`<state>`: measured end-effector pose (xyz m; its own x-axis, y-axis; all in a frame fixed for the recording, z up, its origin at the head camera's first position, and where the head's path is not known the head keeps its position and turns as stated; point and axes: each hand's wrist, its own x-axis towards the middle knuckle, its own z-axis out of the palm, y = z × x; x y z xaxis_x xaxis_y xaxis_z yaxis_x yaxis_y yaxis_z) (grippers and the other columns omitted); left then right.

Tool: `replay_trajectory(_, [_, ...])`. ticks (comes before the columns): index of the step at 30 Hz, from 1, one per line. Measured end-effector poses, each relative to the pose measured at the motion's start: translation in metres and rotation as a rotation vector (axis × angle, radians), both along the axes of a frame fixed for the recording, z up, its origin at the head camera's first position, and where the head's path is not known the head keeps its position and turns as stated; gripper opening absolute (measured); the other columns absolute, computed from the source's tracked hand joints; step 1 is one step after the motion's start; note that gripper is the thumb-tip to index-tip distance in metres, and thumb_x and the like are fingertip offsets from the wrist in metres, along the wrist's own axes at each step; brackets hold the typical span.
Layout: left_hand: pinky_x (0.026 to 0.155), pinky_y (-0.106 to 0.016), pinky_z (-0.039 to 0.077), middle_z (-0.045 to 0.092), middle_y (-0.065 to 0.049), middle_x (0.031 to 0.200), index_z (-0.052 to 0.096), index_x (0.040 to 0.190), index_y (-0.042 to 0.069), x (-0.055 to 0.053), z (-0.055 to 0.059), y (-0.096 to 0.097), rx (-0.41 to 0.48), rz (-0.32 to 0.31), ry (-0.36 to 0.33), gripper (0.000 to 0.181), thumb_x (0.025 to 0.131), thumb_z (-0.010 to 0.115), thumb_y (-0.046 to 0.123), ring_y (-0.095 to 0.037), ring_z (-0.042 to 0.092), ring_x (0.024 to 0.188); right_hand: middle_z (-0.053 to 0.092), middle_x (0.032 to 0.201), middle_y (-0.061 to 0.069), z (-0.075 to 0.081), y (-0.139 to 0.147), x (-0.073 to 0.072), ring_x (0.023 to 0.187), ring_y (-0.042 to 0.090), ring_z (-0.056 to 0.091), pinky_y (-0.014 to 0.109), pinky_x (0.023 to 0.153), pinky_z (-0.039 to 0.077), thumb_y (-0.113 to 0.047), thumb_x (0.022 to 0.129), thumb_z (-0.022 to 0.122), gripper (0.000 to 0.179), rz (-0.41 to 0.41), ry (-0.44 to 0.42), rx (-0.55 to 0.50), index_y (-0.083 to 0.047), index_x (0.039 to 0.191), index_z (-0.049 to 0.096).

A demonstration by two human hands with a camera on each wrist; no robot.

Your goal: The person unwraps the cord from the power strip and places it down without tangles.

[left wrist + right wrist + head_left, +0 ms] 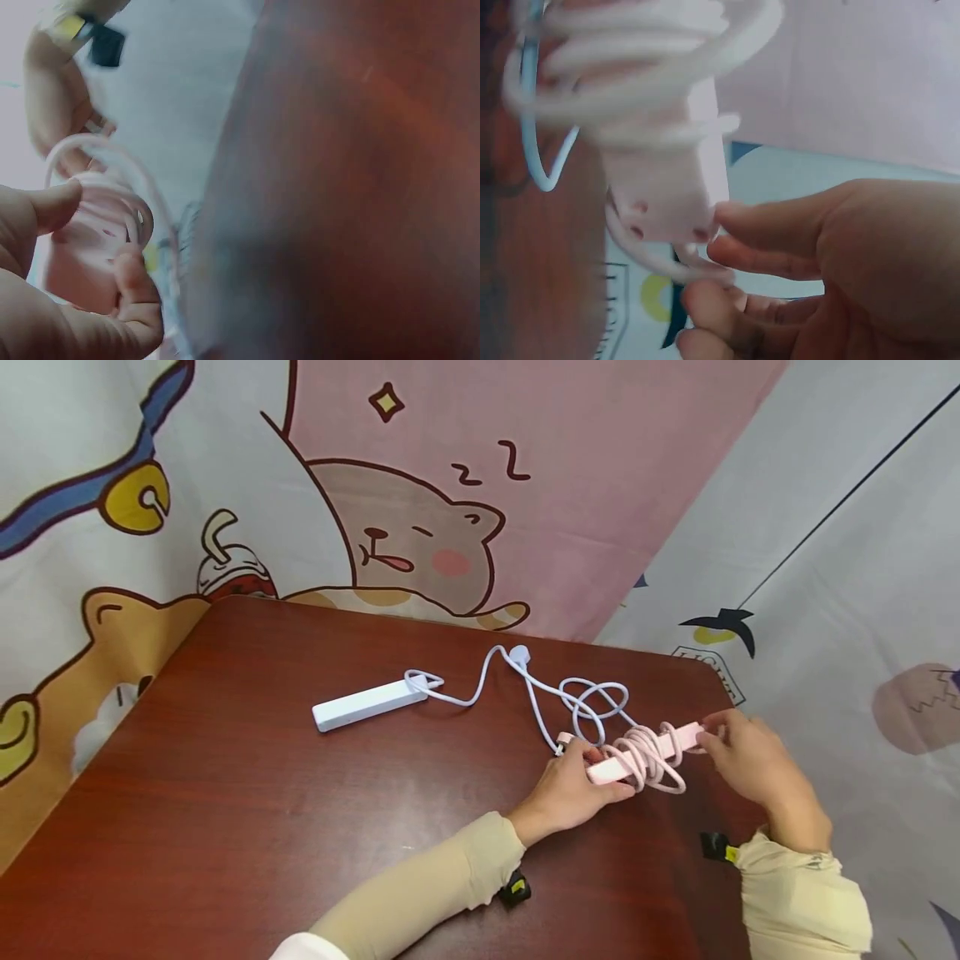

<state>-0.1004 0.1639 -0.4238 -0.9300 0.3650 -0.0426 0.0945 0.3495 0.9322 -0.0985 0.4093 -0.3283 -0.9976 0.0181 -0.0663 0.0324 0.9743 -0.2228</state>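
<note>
A pink power strip (609,770), wound with several loops of its pink cord (643,757), is held up above the right part of the table. My left hand (572,789) grips its near end, thumb and fingers on opposite sides, as the left wrist view also shows. At the far end is my right hand (753,760). Its thumb touches the strip's corner in the right wrist view, and a length of pink cord (656,262) runs in between its curled fingers (712,304). A small pink piece (565,738) shows just behind the left hand; its kind is unclear.
A white power strip (371,703) lies mid-table, its white cord (480,681) trailing right in loose loops toward the pink strip. A white plug (519,654) rests near the table's back edge. Printed curtains (645,485) hang behind and beside the brown table (247,827).
</note>
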Motion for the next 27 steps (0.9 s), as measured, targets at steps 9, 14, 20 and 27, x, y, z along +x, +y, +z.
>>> replay_trajectory(9, [0.063,-0.017,0.045,0.070,0.002,0.087,0.057,0.116,0.018,-0.031,0.038,-0.058,0.028,0.008,0.361,0.036,0.094,0.071,0.042,-0.006,0.059,0.073,0.060,0.104,0.024,0.018,-0.038,0.005,0.093,0.036,0.051,0.043,0.072,0.039,-0.035,0.104,0.056,0.043,-0.026,0.221,-0.089,0.002,0.125,0.061])
replay_trajectory(14, [0.064,-0.021,0.046,0.064,0.003,0.082,0.055,0.113,0.019,-0.045,0.047,-0.085,0.053,0.062,0.431,0.032,0.096,0.068,0.043,-0.010,0.057,0.072,0.062,0.110,0.022,0.021,-0.070,0.004,0.088,0.021,0.055,0.030,0.071,0.041,-0.030,0.102,0.061,0.042,-0.031,0.444,-0.194,-0.002,0.133,0.059])
replay_trajectory(20, [0.063,-0.027,0.045,0.063,0.000,0.082,0.054,0.118,0.018,-0.058,0.055,-0.110,0.064,0.151,0.438,0.035,0.098,0.066,0.043,-0.014,0.057,0.074,0.067,0.104,0.014,0.015,-0.109,0.002,0.065,-0.015,0.053,0.009,0.056,0.043,-0.027,0.102,0.063,0.043,-0.072,0.579,-0.413,-0.004,0.136,0.051])
replay_trajectory(27, [0.061,-0.028,0.044,0.062,0.001,0.078,0.055,0.115,0.019,-0.065,0.062,-0.127,0.068,0.219,0.447,0.035,0.097,0.066,0.047,-0.014,0.055,0.071,0.071,0.091,0.009,-0.022,-0.132,-0.002,0.070,-0.004,0.056,0.012,0.065,0.044,-0.006,0.100,0.058,0.016,0.121,0.557,-0.369,-0.003,0.113,0.066])
